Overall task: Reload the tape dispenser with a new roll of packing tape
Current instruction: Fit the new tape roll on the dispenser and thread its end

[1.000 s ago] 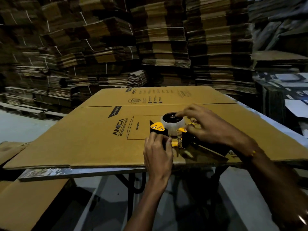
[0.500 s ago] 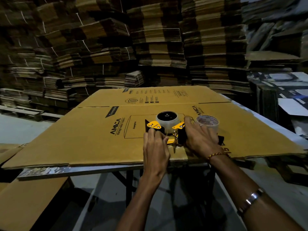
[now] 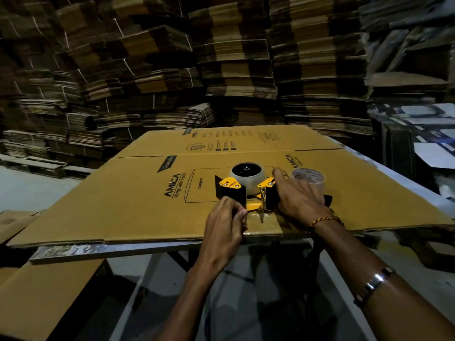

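Fingers of the left hand (image 3: 225,219) pinch the tape dispenser (image 3: 246,190) near edge; right hand (image 3: 299,196) rests loose on its right side, new tape roll (image 3: 307,179) just beyond, so right is nearer.

One tape dispenser (image 3: 246,193) at centre frame; two tape rolls, one (image 3: 247,179) seated on it, one clear roll (image 3: 308,178) just right of it; two hands, left (image 3: 225,217) and right (image 3: 299,198); one flattened printed carton (image 3: 138,200) on one worktop (image 3: 81,250); cardboard stacks (image 3: 234,57) across the top (too many to count).
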Tool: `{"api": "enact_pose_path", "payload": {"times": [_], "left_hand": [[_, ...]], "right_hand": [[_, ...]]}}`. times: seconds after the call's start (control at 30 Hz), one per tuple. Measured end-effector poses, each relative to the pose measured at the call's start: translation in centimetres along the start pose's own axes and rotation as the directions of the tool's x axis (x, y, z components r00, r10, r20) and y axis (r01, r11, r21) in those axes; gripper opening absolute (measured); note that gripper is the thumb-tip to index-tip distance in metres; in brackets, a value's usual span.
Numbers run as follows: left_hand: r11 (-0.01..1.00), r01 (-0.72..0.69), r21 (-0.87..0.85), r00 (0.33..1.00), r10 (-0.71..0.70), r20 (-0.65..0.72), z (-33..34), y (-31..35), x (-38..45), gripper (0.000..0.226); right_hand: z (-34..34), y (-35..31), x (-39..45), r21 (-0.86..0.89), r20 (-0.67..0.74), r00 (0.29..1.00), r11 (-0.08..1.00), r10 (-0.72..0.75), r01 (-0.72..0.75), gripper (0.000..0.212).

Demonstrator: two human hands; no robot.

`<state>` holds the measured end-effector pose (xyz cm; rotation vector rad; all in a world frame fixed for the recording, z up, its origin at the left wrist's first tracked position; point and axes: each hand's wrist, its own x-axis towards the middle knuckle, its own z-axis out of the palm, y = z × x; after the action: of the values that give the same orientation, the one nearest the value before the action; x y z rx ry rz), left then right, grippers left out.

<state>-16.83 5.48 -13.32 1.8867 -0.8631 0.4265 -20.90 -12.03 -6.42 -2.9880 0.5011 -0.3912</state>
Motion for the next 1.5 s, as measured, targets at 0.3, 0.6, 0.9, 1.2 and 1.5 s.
{"api": "enact_pose_path", "payload": {"times": [0.3,0.6,0.9,1.2,1.5], "left_hand": [[0.995,0.087,-0.059,0.996,-0.087,0.001,-1.7,0.5,-0.3,0.028],[0.999,0.039,-0.015,0.998,-0.038,0.056,-2.1,-0.5,-0.1,0.007],[0.967,-0.134,0.215,0.990,0.141,-0.018,-0.7,1.6,-2.1,0.011],[0.991,-0.010,0.133,0.999,0.006,0.032,-3.6,0.0,-2.5,0.010],[0.988,0.148,0.044,0.985,-0.152,0.083,-6.2,-2.0,1.3,0.008]], "right_hand": [[-0.1,0.1,0.1,-0.011,0.016,1.000,1.000,-0.014,0.014,0.054],[-0.1,0.2,0.3,0.008,0.028,0.999,1.000,-0.023,0.023,0.053],[0.0,0.1,0.4,0.000,0.023,1.000,1.000,-0.010,0.010,0.057],[-0.1,0.3,0.4,0.017,0.060,0.998,1.000,-0.010,0.009,0.061],[-0.4,0.6,0.2,0.000,0.053,0.997,0.998,-0.056,0.056,0.061]]}}
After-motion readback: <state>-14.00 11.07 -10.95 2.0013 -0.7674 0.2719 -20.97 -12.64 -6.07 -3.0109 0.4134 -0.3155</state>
